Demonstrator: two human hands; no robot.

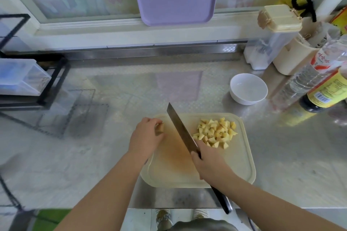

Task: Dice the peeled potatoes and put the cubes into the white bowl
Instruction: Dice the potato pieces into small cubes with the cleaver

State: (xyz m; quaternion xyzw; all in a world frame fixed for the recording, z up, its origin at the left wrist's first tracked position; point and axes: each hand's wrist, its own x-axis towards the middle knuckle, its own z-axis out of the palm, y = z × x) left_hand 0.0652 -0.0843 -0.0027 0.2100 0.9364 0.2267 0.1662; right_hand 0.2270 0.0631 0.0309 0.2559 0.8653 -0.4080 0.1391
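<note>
over the board (242,165), knife (181,129) tip away-left

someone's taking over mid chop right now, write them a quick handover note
Left hand pinches a small potato piece on the cutting board's left side.
Right hand grips the knife, blade angled just right of that piece.
Done: a pile of cubes on the board's right side.
Left: dice the held piece, then move all cubes into the white bowl, empty, beyond the board's right corner.
</note>
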